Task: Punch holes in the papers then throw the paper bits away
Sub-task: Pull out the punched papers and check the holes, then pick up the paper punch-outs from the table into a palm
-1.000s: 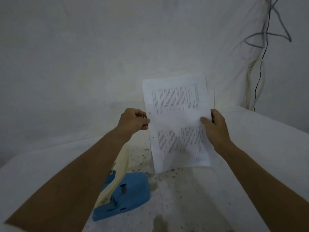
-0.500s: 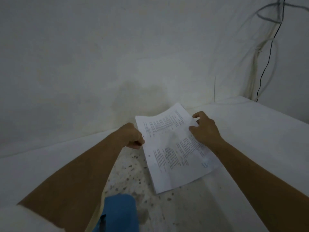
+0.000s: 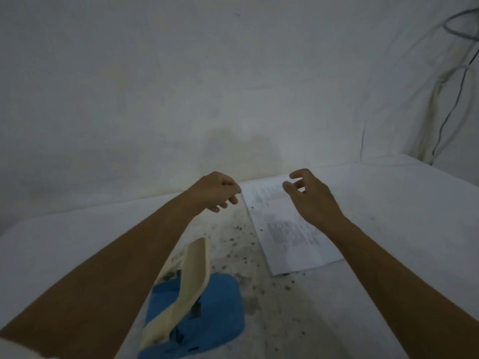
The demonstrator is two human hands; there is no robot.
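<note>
White table (image 3: 388,203) bears papers (image 3: 287,244); both hands' grips empty, loosely open.

Open worktop (image 3: 388,229) to the right of the papers (image 3: 290,239) and between the hands. Blocked at near left by the blue hole punch (image 3: 207,317) with raised cream lever (image 3: 191,281); bounded behind by the wall (image 3: 181,99).

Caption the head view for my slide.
Both hands open above paper lying flat beside blue hole punch.

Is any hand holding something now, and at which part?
Nothing is held: the paper lies flat, the left hand and the right hand are above it.
</note>
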